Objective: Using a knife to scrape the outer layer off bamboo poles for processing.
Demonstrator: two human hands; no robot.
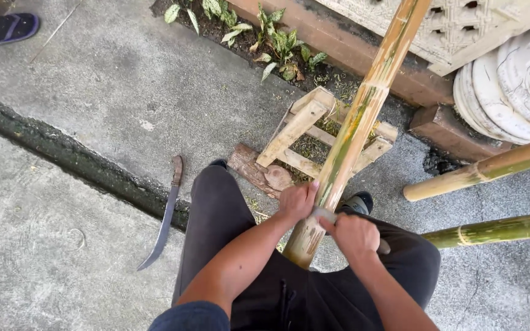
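Observation:
A long bamboo pole (363,110), yellow-green, runs from my lap up and away over a small wooden stand (295,125). My left hand (297,201) presses against the pole's left side near its cut end. My right hand (356,236) is closed around a small tool with a grey blade (325,213) laid across the pole; a bit of its handle pokes out at the right. My legs in dark trousers sit under the pole's near end.
A curved machete (165,214) lies on the concrete to my left by a dark crack. Two more bamboo poles (480,171) (498,228) lie at the right. Plants, a brick edge and round stone discs (510,86) line the back. Another person's sandalled foot (4,27) is far left.

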